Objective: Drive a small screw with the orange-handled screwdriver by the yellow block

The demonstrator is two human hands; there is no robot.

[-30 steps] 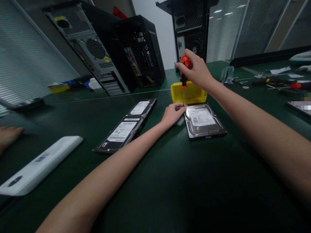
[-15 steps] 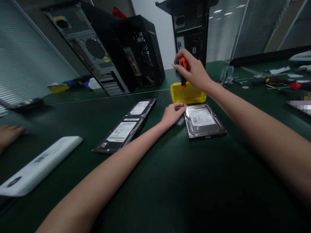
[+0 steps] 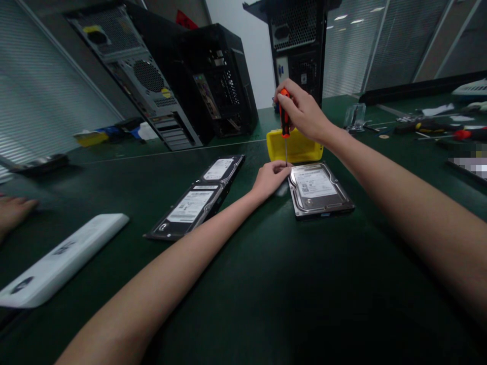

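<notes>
A silver hard drive (image 3: 315, 185) with a white label lies flat in front of me. Bent over its far left corner, my left hand (image 3: 271, 178) has its thumb and fingers closed there; the fingertips are partly hidden. My right hand (image 3: 300, 109) is wrapped around the orange and black handle of a screwdriver (image 3: 285, 119). The screwdriver stands nearly upright, its thin shaft pointing down to that corner beside my left fingertips. What its tip touches is hidden. Directly behind the drive is a yellow plastic case (image 3: 300, 147).
Two more hard drives (image 3: 190, 205) lie end to end on the green table (image 3: 243, 284). A white oblong device (image 3: 68, 258) and another person's hand (image 3: 15, 213) are at left. Computer cases (image 3: 228, 86) stand behind; pliers (image 3: 426, 126) and other tools lie at right.
My right hand's fingers have shifted around the screwdriver handle, and the handle has moved slightly left. My left hand and the hard drive have stayed in place.
</notes>
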